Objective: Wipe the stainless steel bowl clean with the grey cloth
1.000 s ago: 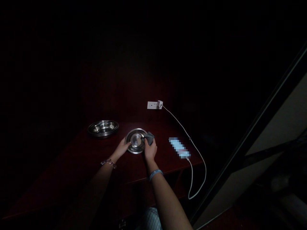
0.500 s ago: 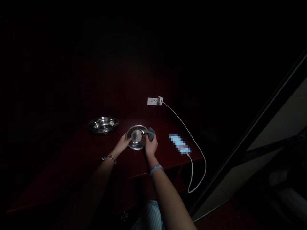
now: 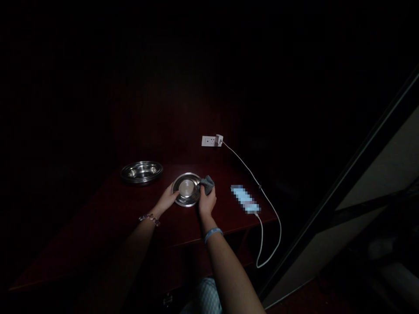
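A round, shiny metal plate [image 3: 187,188] with a raised rim is held over the dark red table [image 3: 131,218]. My left hand [image 3: 167,199] grips its left edge, thumb on the inner side and the other fingers out of sight beneath. At the plate's right rim, my right hand [image 3: 207,202] is closed on a bunched grey cloth [image 3: 207,184], which touches the rim. Further back on the left sits a stack of similar metal plates [image 3: 141,173].
On the table's right lies a phone [image 3: 245,199], its screen blurred out. A white cable [image 3: 278,218] loops from it past the table edge up to a charger [image 3: 219,140] in the wall socket [image 3: 208,141]. A dark-framed panel [image 3: 369,161] slants along the right.
My right hand and the cloth have shifted slightly outward, from the plate's inner surface to its right rim. My left hand keeps its hold. The whole view has tilted up a little.
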`<state>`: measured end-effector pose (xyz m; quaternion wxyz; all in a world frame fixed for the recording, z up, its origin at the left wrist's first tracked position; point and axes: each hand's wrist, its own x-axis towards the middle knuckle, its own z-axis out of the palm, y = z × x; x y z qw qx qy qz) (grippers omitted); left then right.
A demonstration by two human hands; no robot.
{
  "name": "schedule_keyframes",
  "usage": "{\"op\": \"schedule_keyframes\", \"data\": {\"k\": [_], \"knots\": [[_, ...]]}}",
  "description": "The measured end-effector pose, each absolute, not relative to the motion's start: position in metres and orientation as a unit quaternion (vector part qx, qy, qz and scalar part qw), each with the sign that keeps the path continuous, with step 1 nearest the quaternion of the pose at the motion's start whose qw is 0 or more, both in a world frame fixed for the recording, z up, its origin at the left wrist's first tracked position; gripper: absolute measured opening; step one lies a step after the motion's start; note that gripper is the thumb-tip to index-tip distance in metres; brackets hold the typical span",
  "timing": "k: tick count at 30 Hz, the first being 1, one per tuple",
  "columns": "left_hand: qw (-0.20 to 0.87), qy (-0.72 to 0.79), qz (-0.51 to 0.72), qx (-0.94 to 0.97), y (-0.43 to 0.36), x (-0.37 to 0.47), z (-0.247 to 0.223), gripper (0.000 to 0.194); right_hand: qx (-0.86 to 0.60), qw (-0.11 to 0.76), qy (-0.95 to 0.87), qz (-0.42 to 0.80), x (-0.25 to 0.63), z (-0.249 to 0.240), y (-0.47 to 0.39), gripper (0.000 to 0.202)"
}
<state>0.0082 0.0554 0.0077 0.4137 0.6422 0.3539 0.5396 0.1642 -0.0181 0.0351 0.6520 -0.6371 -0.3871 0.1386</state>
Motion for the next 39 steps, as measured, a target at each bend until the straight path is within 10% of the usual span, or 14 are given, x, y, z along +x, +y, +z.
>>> {"op": "schedule_keyframes", "data": {"k": [22,32,39], "knots": [[0.364,0.420,0.531,0.640,0.041,0.008,0.017,0.056,-0.612,0.693,-0.377,0.061,0.162,0.038,-0.024,0.048],[0.348,0.430,0.526,0.646,0.041,0.008,0.019,0.058,-0.589,0.415,-0.683,-0.116,0.146,0.049,-0.040,0.034],[0.366,0.430,0.526,0.636,0.035,0.008,0.024,0.058,-0.617,0.384,-0.681,-0.085,0.148,0.049,-0.036,0.032]]}}
